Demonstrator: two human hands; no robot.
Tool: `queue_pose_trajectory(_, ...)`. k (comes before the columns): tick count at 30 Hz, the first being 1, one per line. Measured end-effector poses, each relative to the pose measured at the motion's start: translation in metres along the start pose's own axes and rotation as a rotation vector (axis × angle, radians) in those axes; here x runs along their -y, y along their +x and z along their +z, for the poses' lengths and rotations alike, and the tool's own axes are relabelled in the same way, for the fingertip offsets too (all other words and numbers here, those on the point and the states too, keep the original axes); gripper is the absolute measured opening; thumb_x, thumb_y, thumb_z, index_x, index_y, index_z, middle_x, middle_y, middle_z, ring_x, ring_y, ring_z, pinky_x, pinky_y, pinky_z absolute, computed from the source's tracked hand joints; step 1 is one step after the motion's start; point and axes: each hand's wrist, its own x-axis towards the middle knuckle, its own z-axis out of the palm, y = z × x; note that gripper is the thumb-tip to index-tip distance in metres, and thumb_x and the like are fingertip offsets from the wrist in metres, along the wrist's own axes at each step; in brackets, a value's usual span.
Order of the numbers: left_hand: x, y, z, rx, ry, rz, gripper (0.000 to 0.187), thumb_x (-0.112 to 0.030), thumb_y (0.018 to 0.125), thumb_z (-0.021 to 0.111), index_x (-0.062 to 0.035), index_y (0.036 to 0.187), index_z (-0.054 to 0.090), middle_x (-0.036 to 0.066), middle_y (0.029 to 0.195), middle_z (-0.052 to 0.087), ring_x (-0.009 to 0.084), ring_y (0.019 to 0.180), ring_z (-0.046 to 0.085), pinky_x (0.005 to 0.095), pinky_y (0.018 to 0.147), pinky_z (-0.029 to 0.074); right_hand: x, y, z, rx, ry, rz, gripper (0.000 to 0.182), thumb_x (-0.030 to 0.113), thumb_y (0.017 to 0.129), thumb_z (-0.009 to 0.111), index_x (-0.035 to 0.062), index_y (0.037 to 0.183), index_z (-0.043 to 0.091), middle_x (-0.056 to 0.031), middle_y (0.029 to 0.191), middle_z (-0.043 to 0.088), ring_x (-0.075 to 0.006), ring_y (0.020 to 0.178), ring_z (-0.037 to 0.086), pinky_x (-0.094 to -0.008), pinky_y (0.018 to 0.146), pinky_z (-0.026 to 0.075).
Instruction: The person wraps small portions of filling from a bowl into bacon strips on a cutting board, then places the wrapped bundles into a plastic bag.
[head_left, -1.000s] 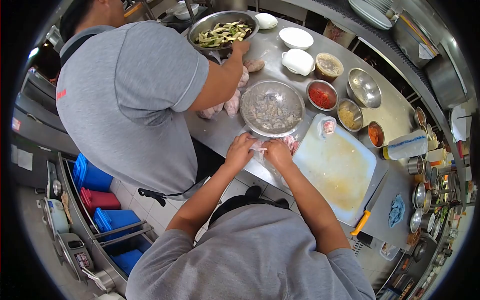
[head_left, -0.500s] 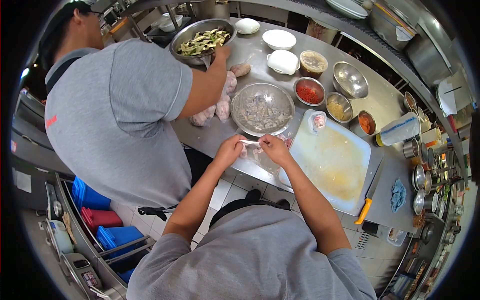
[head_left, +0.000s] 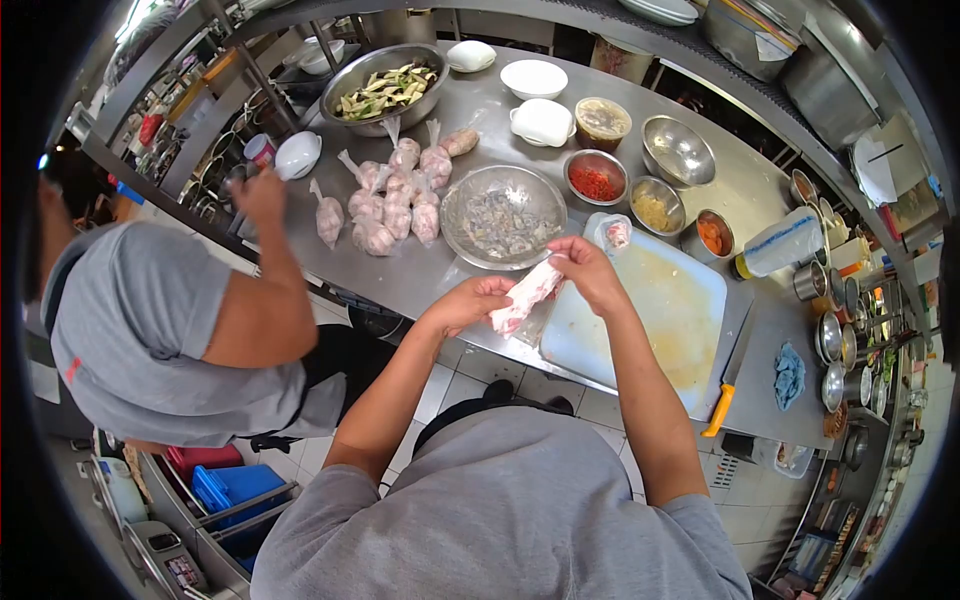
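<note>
Both my hands are in front of me at the counter's near edge, with a clear plastic bag of pinkish-white raw meat (head_left: 528, 298) between them. My right hand (head_left: 590, 275) is closed on the bag's upper end. Fingers of my left hand (head_left: 466, 306) pinch its left side. The bag hangs slanted, its fuller end low. Just behind it stands a metal bowl (head_left: 458, 235) with greyish wet pieces in it. A white cutting board (head_left: 640, 325) lies to the right, with a small bag of meat (head_left: 618, 233) on its far left corner.
Several knotted meat bags (head_left: 396, 205) lie left of the bowl. A large bowl (head_left: 345, 117) holds sliced vegetables. Bowls of chopped red (head_left: 597, 180) and yellowish food (head_left: 656, 208) stand behind the board. A yellow-handled knife (head_left: 731, 375) lies right. A co-worker (head_left: 170, 320) stands left.
The meat bag has turned from bunched and level to hanging slanted, with my right hand higher. The co-worker has moved left, away from the vegetable bowl, uncovering the knotted bags.
</note>
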Motion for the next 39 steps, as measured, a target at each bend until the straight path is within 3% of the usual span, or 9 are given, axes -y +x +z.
queue_pose_trajectory(3, 0.009, 0.014, 0.011, 0.093, -0.251, 0.039, 0.037, -0.006, 0.097, 0.060, -0.0007, 0.133, 0.057, 0.008, 0.120, 0.068, 0.0138, 0.101, 0.069, 0.0297, 0.087, 0.056, -0.012, -0.001, -0.015, -0.185, -0.217, -0.125, 0.024, 0.003, 0.092, 0.067, 0.0041, 0.117, 0.064, -0.0067, 0.098, 0.067, -0.0179, 0.087, 0.066, -0.0324, 0.081, 0.054)
queue_pose_trajectory(5, 0.017, 0.022, 0.023, 0.032, -0.298, 0.024, 0.038, -0.006, 0.097, 0.059, -0.0036, 0.135, 0.056, 0.007, 0.120, 0.068, 0.0136, 0.100, 0.069, 0.0294, 0.084, 0.056, -0.016, -0.015, -0.012, -0.380, -0.993, -0.561, 0.025, 0.005, 0.086, 0.072, 0.0040, 0.111, 0.067, -0.0119, 0.104, 0.068, -0.0251, 0.094, 0.066, -0.0361, 0.085, 0.053)
queue_pose_trajectory(8, 0.041, 0.035, 0.034, -0.084, -0.395, 0.002, 0.047, -0.002, 0.095, 0.056, -0.0031, 0.141, 0.050, 0.008, 0.122, 0.068, 0.0158, 0.102, 0.069, 0.0302, 0.083, 0.057, -0.035, -0.036, 0.010, -0.065, -0.768, -0.234, 0.025, 0.008, 0.079, 0.074, 0.0045, 0.103, 0.070, -0.0150, 0.105, 0.066, -0.0376, 0.099, 0.064, -0.0432, 0.087, 0.053)
queue_pose_trajectory(12, 0.040, 0.030, 0.062, -0.186, -0.407, 0.063, 0.060, 0.004, 0.090, 0.053, 0.0015, 0.148, 0.039, 0.013, 0.122, 0.067, 0.0172, 0.098, 0.070, 0.0277, 0.080, 0.057, -0.048, -0.061, 0.042, -0.124, -1.015, -0.302, 0.024, 0.011, 0.080, 0.076, 0.0038, 0.103, 0.071, -0.0181, 0.114, 0.067, -0.0383, 0.104, 0.063, -0.0448, 0.090, 0.052)
queue_pose_trajectory(18, 0.050, 0.032, 0.056, -0.286, -0.230, 0.072, 0.075, 0.004, 0.091, 0.057, 0.0057, 0.157, 0.021, 0.015, 0.120, 0.066, 0.0187, 0.102, 0.069, 0.0291, 0.083, 0.057, -0.066, -0.047, 0.040, -0.107, -1.041, -0.342, 0.013, 0.012, 0.084, 0.069, 0.0021, 0.093, 0.072, -0.0179, 0.100, 0.070, -0.0362, 0.098, 0.066, -0.0444, 0.087, 0.053)
queue_pose_trajectory(28, 0.072, 0.032, 0.035, -0.312, -0.154, 0.175, 0.069, 0.008, 0.086, 0.060, 0.0045, 0.151, 0.034, 0.016, 0.123, 0.065, 0.0194, 0.106, 0.067, 0.0304, 0.087, 0.057, -0.076, -0.032, 0.051, -0.158, -0.889, -0.171, 0.019, 0.016, 0.084, 0.067, -0.0007, 0.092, 0.071, -0.0186, 0.093, 0.070, -0.0349, 0.084, 0.068, -0.0406, 0.077, 0.055)
queue_pose_trajectory(32, 0.080, 0.039, 0.022, -0.362, 0.037, 0.230, 0.063, 0.008, 0.084, 0.061, 0.0020, 0.145, 0.043, 0.009, 0.102, 0.067, 0.0130, 0.085, 0.064, 0.0272, 0.070, 0.052, -0.078, -0.032, 0.050, -0.167, -0.726, -0.006, 0.020, 0.019, 0.088, 0.067, -0.0007, 0.094, 0.070, -0.0147, 0.088, 0.071, -0.0253, 0.075, 0.069, -0.0366, 0.073, 0.054)
queue_pose_trajectory(35, 0.075, 0.037, 0.015, -0.406, 0.190, 0.204, 0.060, 0.006, 0.084, 0.061, -0.0009, 0.142, 0.048, 0.004, 0.088, 0.064, 0.0099, 0.074, 0.058, 0.0258, 0.063, 0.047, -0.091, -0.027, 0.049, -0.167, -0.456, 0.122, 0.024, 0.021, 0.090, 0.068, -0.0012, 0.096, 0.071, -0.0164, 0.094, 0.071, -0.0291, 0.084, 0.071, -0.0386, 0.078, 0.055)
queue_pose_trajectory(39, 0.063, 0.028, 0.014, -0.457, 0.194, 0.211, 0.053, 0.003, 0.086, 0.060, -0.0024, 0.138, 0.054, 0.002, 0.082, 0.062, 0.0083, 0.071, 0.056, 0.0252, 0.063, 0.045, -0.083, -0.032, 0.064, -0.187, -0.500, -0.063, 0.020, 0.018, 0.089, 0.069, -0.0015, 0.096, 0.071, -0.0145, 0.088, 0.072, -0.0246, 0.084, 0.071, -0.0359, 0.076, 0.055)
